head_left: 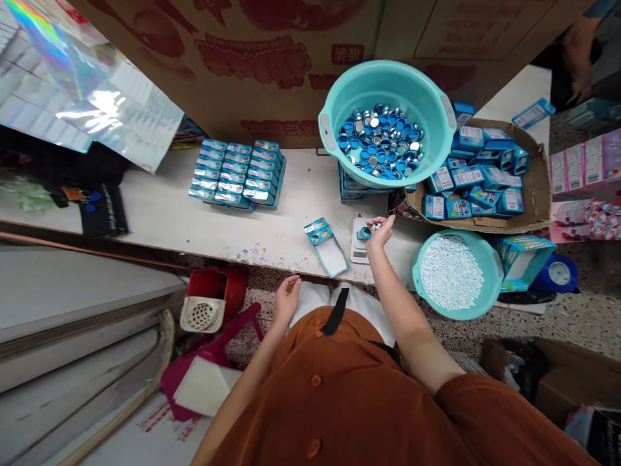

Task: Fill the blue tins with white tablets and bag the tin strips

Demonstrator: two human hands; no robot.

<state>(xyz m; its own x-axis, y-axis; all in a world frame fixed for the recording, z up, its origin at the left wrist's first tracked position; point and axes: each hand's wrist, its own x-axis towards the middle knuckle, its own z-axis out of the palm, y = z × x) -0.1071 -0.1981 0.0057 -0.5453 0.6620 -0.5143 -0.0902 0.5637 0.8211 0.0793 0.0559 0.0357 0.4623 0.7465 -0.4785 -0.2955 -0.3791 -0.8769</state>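
My right hand [381, 233], with curled fingers, holds a few small white pellets [375, 226] over a white digital scale [359, 246]. On the scale is a small blue container [363, 233], close against my fingertips; whether they touch it I cannot tell. My left hand [289, 296] hangs by my lap at the table's front edge, holding nothing, fingers loosely apart. Between the hands, left of the scale, lies a blue display carton [327, 248] with a white inside. A teal basin [417, 278] full of white pellets stands right of my right forearm.
A larger teal basin [334, 103] holds blue and silver round lids. Beside it, a cardboard tray [538, 194] contains blue boxes. Stacked blue packs [237, 175] stand on the table's left. A big carton [272, 84] blocks the back. Below are a red bucket [235, 291] and magenta stool [218, 353].
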